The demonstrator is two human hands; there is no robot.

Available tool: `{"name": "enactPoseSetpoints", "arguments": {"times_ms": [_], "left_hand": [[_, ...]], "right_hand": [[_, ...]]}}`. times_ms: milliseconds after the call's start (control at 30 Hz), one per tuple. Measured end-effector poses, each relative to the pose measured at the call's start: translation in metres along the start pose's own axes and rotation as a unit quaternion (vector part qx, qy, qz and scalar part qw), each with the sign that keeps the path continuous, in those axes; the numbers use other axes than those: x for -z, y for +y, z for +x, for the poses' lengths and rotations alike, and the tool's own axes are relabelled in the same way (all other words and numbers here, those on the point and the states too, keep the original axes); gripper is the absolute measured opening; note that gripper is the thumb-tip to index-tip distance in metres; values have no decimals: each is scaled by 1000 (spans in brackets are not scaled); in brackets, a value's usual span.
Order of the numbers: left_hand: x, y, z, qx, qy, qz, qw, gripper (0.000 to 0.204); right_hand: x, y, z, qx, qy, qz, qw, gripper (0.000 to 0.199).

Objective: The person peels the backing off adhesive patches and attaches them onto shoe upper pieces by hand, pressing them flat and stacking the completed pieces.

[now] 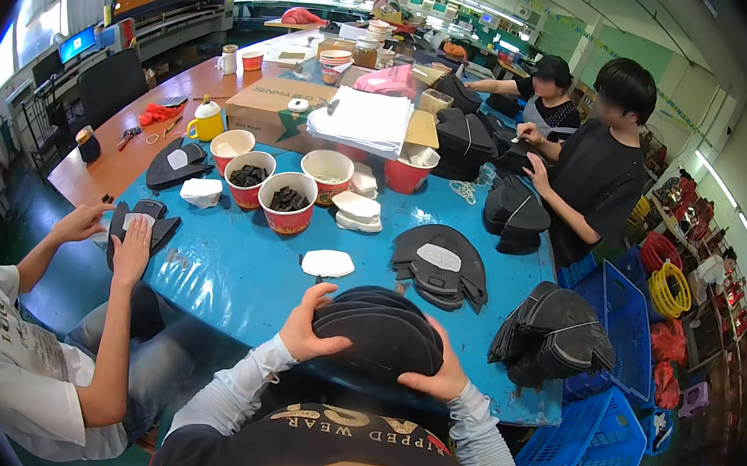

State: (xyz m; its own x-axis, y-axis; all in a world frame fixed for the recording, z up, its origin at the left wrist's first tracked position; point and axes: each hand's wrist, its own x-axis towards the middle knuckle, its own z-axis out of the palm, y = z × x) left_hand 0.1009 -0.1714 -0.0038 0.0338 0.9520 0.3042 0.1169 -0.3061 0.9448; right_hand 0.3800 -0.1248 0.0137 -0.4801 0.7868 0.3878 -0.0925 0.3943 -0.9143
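Observation:
Both my hands hold a stack of black rounded flat pieces (378,332) at the table's near edge. My left hand (309,326) grips its left side, thumb in front and fingers behind. On the other side my right hand (441,367) closes round the stack, its thumb across the front. Just beyond the stack lies a white oval pad (327,263). Farther right is a flat black piece (439,263) with a pale oval patch in its middle. A tied bundle of black pieces (552,332) lies right of my right hand.
Paper cups (286,215), some with small black parts, stand mid-table near a cardboard box (268,113) and white sheets (360,121). A person at left presses a black piece (145,220); two others work at right. Blue crates (582,460) stand beside the table.

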Motion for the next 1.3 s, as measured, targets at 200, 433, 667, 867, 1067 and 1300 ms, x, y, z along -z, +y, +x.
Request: {"name": "enactPoseSetpoints", "arguments": {"times_ms": [200, 433, 667, 867, 1067, 1300], "left_hand": [[-7, -8, -4, -47, 55, 94, 993, 63], [-4, -31, -24, -61, -19, 84, 994, 114], [7, -11, -18, -13, -50, 97, 994, 89], [-12, 51, 9, -50, 44, -73, 995, 89], [-10, -13, 21, 96, 22, 209, 973, 76], [-7, -28, 7, 59, 32, 357, 932, 71]], "right_hand": [[5, 6, -3, -81, -18, -80, 993, 66], [-11, 17, -6, -79, 46, -108, 990, 82], [1, 17, -11, -55, -12, -138, 989, 74], [14, -42, 24, -142, 35, 61, 987, 52], [13, 47, 12, -230, 61, -23, 971, 59], [27, 48, 4, -135, -3, -248, 959, 62]]}}
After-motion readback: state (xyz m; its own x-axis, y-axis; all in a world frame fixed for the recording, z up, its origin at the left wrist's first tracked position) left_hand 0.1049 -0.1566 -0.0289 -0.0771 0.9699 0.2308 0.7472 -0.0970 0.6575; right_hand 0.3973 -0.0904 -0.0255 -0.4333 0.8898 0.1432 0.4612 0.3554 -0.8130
